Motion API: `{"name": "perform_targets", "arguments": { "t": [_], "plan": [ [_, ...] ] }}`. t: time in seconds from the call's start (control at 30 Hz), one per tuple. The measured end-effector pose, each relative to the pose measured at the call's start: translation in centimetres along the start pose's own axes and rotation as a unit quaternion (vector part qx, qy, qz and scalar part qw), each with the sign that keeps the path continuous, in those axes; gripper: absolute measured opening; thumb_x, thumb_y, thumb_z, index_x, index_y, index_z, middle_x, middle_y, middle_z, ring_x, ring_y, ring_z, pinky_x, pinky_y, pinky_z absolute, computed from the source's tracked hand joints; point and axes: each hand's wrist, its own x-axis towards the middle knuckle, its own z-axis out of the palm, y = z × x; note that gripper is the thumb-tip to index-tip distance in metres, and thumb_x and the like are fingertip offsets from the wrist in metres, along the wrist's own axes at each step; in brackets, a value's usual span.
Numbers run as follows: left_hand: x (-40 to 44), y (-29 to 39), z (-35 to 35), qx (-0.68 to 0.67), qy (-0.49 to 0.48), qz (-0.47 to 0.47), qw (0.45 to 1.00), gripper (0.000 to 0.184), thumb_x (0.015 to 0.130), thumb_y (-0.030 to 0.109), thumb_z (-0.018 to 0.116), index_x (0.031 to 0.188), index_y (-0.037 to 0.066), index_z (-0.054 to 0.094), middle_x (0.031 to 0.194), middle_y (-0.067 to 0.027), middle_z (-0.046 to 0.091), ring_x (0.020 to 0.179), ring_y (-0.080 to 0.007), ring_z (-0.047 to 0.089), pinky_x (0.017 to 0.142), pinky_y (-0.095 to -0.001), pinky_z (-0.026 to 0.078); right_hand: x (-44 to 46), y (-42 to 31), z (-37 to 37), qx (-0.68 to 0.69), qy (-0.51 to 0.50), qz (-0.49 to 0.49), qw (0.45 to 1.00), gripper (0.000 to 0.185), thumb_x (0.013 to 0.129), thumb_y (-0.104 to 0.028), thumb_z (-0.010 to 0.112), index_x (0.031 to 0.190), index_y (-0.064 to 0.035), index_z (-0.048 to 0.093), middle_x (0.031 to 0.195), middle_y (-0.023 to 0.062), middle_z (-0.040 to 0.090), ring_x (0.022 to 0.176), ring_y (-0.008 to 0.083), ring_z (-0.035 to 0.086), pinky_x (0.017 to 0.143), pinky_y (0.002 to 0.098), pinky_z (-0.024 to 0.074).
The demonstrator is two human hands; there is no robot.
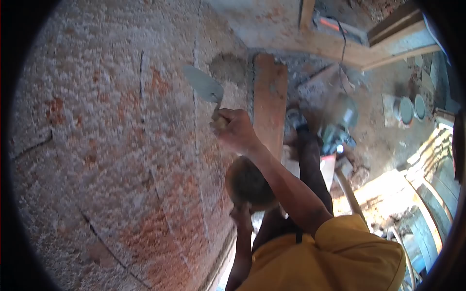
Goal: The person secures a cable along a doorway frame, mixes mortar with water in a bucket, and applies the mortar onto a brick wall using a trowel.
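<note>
My right hand (pixel 238 131) is closed around the handle of a trowel (pixel 204 85), its grey blade pointing up and left in front of the rough wall (pixel 121 121). Whether the blade touches the wall, I cannot tell. Lower down, my left hand (pixel 241 216) grips the rim of a round bowl (pixel 248 183), which is dark inside; its contents are blurred, and my right forearm covers part of its edge. Near the trowel's tip, a darker, smoother mortar patch (pixel 229 68) shows on the wall.
A wooden plank (pixel 269 97) stretches beyond my right hand, near my foot (pixel 296 117). Two buckets (pixel 404 110) stand at the right, and a wooden frame (pixel 388 43) is at the upper right. A wooden handle (pixel 347 191) leans beside my leg.
</note>
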Motion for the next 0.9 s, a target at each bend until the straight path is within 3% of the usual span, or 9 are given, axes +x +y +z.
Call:
{"name": "perform_targets", "arguments": {
  "t": [0.03, 0.17, 0.27, 0.33, 0.47, 0.57, 0.67, 0.77, 0.9],
  "plan": [
    [-0.7, 0.4, -0.2, 0.001, -0.001, -0.005, 1.0, 0.012, 0.082, 0.006, 0.073, 0.091, -0.003, 0.07, 0.086, -0.0036, 0.069, 0.069, -0.0121, 0.061, 0.06, -0.03, 0.052, -2.7, -2.2, -0.2, 0.031, -0.025, -0.009, 0.999, 0.014, 0.092, -0.011, 0.064, 0.087, 0.0017, 0.068, 0.07, 0.0094, 0.064, 0.061, 0.0285, 0.059, 0.063, 0.039, 0.0517],
    [-0.1, 2.6, 2.2, -0.028, -0.042, 0.031, 0.998, 0.014, 0.084, 0.009, 0.075, 0.089, -0.002, 0.069, 0.081, -0.0032, 0.067, 0.067, -0.0126, 0.059, 0.06, -0.0303, 0.051, -10.9, 0.4, -6.3, -0.26, -0.13, -0.043, 0.956, 0.028, 0.087, -0.027, 0.069, 0.099, -0.0027, 0.075, 0.086, 0.017, 0.077, 0.078, 0.0375, 0.076, 0.072, 0.0447, 0.062],
    [1.8, 1.2, 1.1, 0.06, -0.098, 0.113, 0.987, 0.021, 0.086, 0.013, 0.076, 0.089, -0.006, 0.068, 0.081, -0.0064, 0.066, 0.071, -0.0168, 0.061, 0.064, -0.0372, 0.052, -14.2, 2.7, -11.1, -0.51, -0.338, 0.057, 0.789, 0.028, 0.083, -0.03, 0.071, 0.094, -0.005, 0.076, 0.081, 0.016, 0.076, 0.079, 0.0355, 0.077, 0.07, 0.0449, 0.062],
    [2.2, 2.3, 1.2, 0.174, -0.076, 0.186, 0.964, 0.032, 0.086, 0.021, 0.077, 0.095, -0.009, 0.068, 0.087, -0.0128, 0.069, 0.081, -0.024, 0.062, 0.078, -0.0453, 0.052, -15.6, 1.1, -11.2, -0.551, -0.286, 0.098, 0.778, 0.021, 0.079, -0.026, 0.072, 0.089, -0.0091, 0.078, 0.076, 0.0145, 0.075, 0.077, 0.0313, 0.078, 0.07, 0.0433, 0.0613],
    [-2.4, 11.6, 2.7, 0.232, -0.184, 0.289, 0.911, 0.024, 0.081, 0.013, 0.073, 0.09, -0.009, 0.072, 0.079, -0.0124, 0.072, 0.069, -0.0226, 0.063, 0.069, -0.0429, 0.052, -19.6, 5.0, -7.9, -0.559, -0.167, -0.234, 0.778, 0.009, 0.076, -0.021, 0.073, 0.077, -0.0125, 0.075, 0.067, 0.0073, 0.071, 0.066, 0.0277, 0.075, 0.058, 0.0433, 0.0557],
    [-3.4, 13.9, 2.1, 0.257, -0.164, 0.315, 0.898, 0.023, 0.08, 0.013, 0.074, 0.087, -0.009, 0.072, 0.079, -0.0132, 0.072, 0.069, -0.023, 0.063, 0.069, -0.0427, 0.052, -19.3, 0.1, -11.1, -0.544, -0.146, -0.207, 0.8, 0.009, 0.077, -0.021, 0.073, 0.077, -0.0124, 0.075, 0.065, 0.0064, 0.07, 0.065, 0.0279, 0.074, 0.058, 0.0433, 0.0552],
    [-2.4, 14.3, 2.0, 0.274, -0.157, 0.36, 0.878, 0.024, 0.078, 0.015, 0.076, 0.087, -0.007, 0.073, 0.076, -0.014, 0.071, 0.067, -0.0252, 0.063, 0.068, -0.0446, 0.053, -18.7, 5.6, -11.0, -0.569, -0.009, -0.222, 0.792, 0.011, 0.078, -0.024, 0.072, 0.078, -0.0124, 0.074, 0.065, 0.0077, 0.069, 0.066, 0.0289, 0.074, 0.063, 0.043, 0.0563],
    [-1.3, 14.7, 2.4, 0.284, -0.177, 0.409, 0.849, 0.025, 0.078, 0.017, 0.077, 0.087, -0.006, 0.073, 0.075, -0.013, 0.071, 0.066, -0.0257, 0.062, 0.069, -0.0453, 0.053, -21.2, 3.1, -11.6, -0.504, -0.088, -0.301, 0.805, 0.013, 0.078, -0.023, 0.073, 0.081, -0.0108, 0.074, 0.068, 0.0099, 0.071, 0.065, 0.0317, 0.073, 0.063, 0.0449, 0.0566],
    [-2.3, 15.4, 1.7, 0.254, -0.138, 0.439, 0.851, 0.024, 0.079, 0.017, 0.078, 0.085, -0.006, 0.072, 0.071, -0.0117, 0.069, 0.063, -0.0204, 0.059, 0.065, -0.0429, 0.052, -19.6, 2.6, -10.7, -0.556, -0.065, -0.084, 0.824, 0.02, 0.077, -0.022, 0.073, 0.089, -0.0066, 0.076, 0.077, 0.0136, 0.074, 0.075, 0.0339, 0.076, 0.067, 0.0464, 0.0589]
  ]
}}
